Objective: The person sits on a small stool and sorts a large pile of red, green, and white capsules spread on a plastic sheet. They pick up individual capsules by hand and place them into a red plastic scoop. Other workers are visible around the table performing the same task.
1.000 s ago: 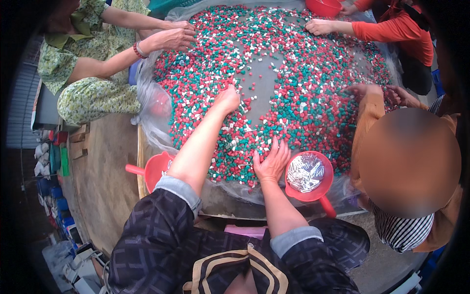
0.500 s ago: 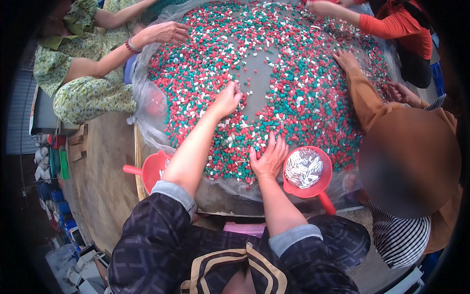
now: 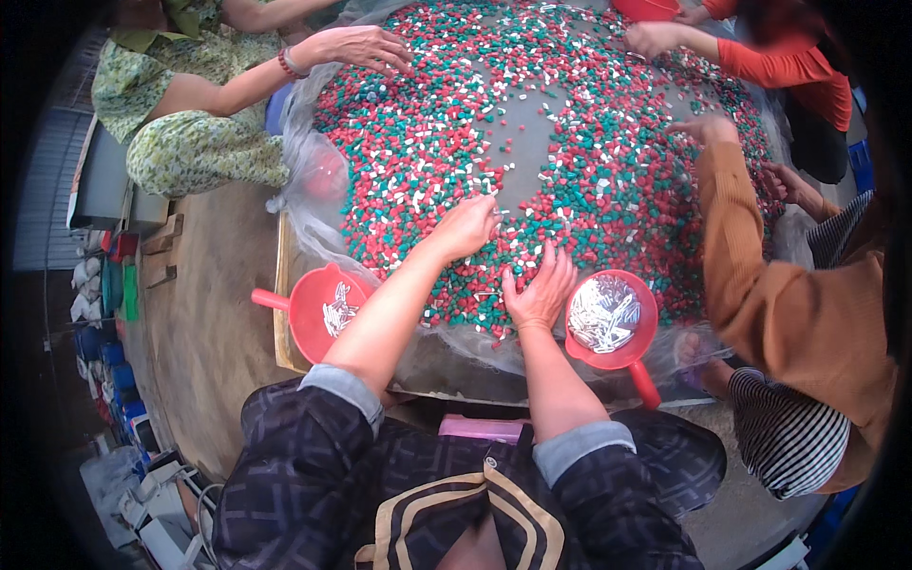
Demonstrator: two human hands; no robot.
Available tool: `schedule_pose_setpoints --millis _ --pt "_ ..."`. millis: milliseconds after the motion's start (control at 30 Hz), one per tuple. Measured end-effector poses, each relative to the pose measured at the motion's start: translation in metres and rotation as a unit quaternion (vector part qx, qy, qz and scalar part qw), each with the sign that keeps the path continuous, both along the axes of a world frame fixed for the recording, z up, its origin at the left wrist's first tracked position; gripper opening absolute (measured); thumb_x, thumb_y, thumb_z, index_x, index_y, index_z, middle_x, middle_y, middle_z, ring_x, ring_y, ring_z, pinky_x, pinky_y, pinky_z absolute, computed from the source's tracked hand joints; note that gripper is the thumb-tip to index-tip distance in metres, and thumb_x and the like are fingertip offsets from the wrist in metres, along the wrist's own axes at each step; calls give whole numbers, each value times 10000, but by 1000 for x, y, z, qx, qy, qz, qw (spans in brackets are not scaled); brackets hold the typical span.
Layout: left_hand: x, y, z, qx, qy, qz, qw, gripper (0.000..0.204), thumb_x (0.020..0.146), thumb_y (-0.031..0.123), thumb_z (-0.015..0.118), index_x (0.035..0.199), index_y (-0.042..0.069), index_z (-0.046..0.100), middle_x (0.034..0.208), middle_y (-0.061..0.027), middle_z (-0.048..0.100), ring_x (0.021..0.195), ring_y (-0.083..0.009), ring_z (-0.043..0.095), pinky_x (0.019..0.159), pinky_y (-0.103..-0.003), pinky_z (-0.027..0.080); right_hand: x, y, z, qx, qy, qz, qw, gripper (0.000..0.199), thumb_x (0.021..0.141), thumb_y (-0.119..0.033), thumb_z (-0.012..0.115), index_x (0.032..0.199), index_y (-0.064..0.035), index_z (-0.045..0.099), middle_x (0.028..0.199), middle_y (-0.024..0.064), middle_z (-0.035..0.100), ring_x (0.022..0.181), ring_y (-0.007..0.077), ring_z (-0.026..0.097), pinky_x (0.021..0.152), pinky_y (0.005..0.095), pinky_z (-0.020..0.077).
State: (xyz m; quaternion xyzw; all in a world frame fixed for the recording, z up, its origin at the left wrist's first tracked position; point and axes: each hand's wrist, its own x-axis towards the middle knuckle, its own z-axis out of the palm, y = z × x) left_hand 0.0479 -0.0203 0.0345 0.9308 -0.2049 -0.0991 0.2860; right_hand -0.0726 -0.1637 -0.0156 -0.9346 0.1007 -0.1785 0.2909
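Observation:
A broad layer of small red, green and white pieces (image 3: 608, 190) covers the table in front of me. My left hand (image 3: 465, 228) is closed over the near middle of the layer, fingers curled down; what they hold, if anything, is hidden. A small white piece lies just beside its fingertips. My right hand (image 3: 541, 293) rests open on the near edge of the pieces, fingers spread. Beside it on the right is a red ladle-shaped scoop (image 3: 649, 328) full of white slender pieces (image 3: 605, 313). Another red scoop (image 3: 309, 309) with fewer white pieces sits left of my left forearm.
Clear plastic sheeting (image 3: 318, 228) edges the table. Co-workers sit around it: one in a floral top (image 3: 199, 166) at far left, one in a brown sleeve (image 3: 731, 209) at right, one in orange (image 3: 784, 71) at far right. A pink object (image 3: 483, 427) is below the near edge.
The view has shifted, showing more of the left scoop. My left hand has drawn nearer to my right hand. The brown-sleeved co-worker's hand has lifted from the pieces.

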Motion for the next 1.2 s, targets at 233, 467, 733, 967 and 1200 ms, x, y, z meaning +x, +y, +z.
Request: schedule_pose_setpoints --millis 233,467,733,967,1200 --pt "-84 12 19 -8 87 12 996 161 923 145 453 1030 25 465 884 -213 634 856 -400 623 690 -506 465 5 -3 -18 -25 4 -33 999 633 817 -270 605 1361 -89 334 1291 199 411 1235 361 367 1071 524 243" --pt "-122 16 -19 128 -12 6 992 197 885 230 541 925 43 494 883 -185 632 830 -382 624 679 -490 480 -3 -20 -6 177 81 61 979 703 870 -303 583 1444 -109 227 1443 234 262 1366 396 213 1114 531 162" --pt "-126 5 15 25 63 200 977 322 865 388 595 884 71 645 812 -142 672 825 -336 647 696 -460 487 -47 -7 13 76 97 80 989 998 695 -366 763 1442 -65 174 1469 309 103 1363 490 117 1117 538 165" --pt "-135 -81 73 -55 103 88 989 305 840 324 616 1029 89 658 908 -167 675 875 -318 657 767 -407 511 -71 -8 17 25 171 121 977 1077 646 -379 788 1449 -60 145 1453 305 138 1368 457 127 1131 513 139" --pt "-120 -90 62 -241 128 77 959 366 888 210 557 1211 38 551 974 -150 677 870 -251 672 768 -363 523 -91 -29 23 43 141 180 972 976 725 -436 708 1441 -37 177 1485 195 193 1386 357 171 1133 450 193"
